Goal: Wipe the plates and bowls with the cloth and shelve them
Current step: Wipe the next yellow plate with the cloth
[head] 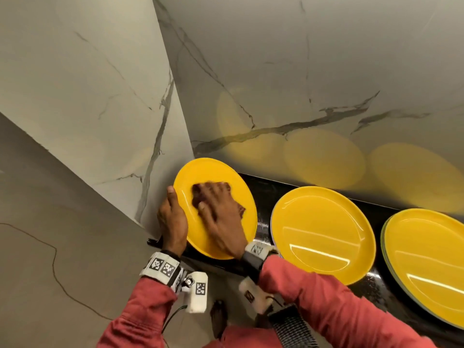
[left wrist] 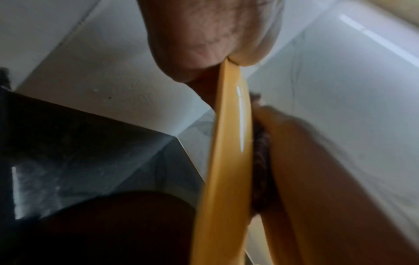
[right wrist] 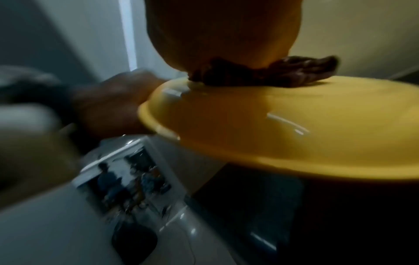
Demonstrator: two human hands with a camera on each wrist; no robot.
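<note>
I hold a yellow plate (head: 216,172) tilted over the left end of a black counter (head: 263,189). My left hand (head: 173,217) grips its left rim, thumb on the upper face; the left wrist view shows the plate (left wrist: 226,161) edge-on, pinched below that thumb (left wrist: 204,35). A brown cloth (head: 198,194) lies on the plate's face, and my right hand (head: 221,214) presses it flat with spread fingers. In the right wrist view the cloth (right wrist: 283,75) bunches out from under the palm (right wrist: 226,35) onto the plate (right wrist: 294,134).
A second yellow plate (head: 324,234) lies on the counter just right of the held one, and a stack of yellow plates (head: 426,267) lies further right. Marble walls (head: 276,71) meet in a corner behind the held plate. Grey floor (head: 50,222) is at the left.
</note>
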